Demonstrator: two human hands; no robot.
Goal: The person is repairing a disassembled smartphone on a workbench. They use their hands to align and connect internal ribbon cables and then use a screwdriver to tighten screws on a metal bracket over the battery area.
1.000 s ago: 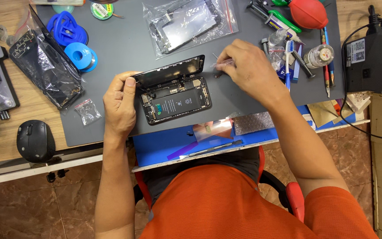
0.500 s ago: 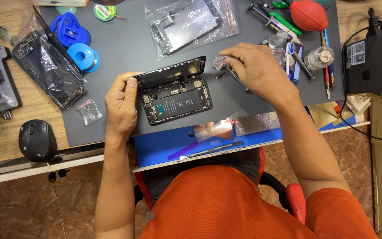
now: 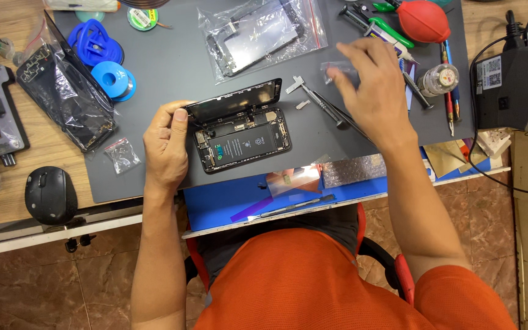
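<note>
the left hand (image 3: 165,148) grips the opened phone (image 3: 239,131) by its edge while the right hand (image 3: 371,85), fingers loosely curled, pinches a small clear bag (image 3: 336,69), a parts-fetching step needing fine grip.

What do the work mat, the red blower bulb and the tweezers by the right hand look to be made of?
Work mat: probably silicone or rubber, dull grey, no glare.
Red blower bulb: likely soft rubber, smooth with a faint sheen.
Tweezers: apparently metal, thin, dark, slightly glinting, beside the right hand.
</note>
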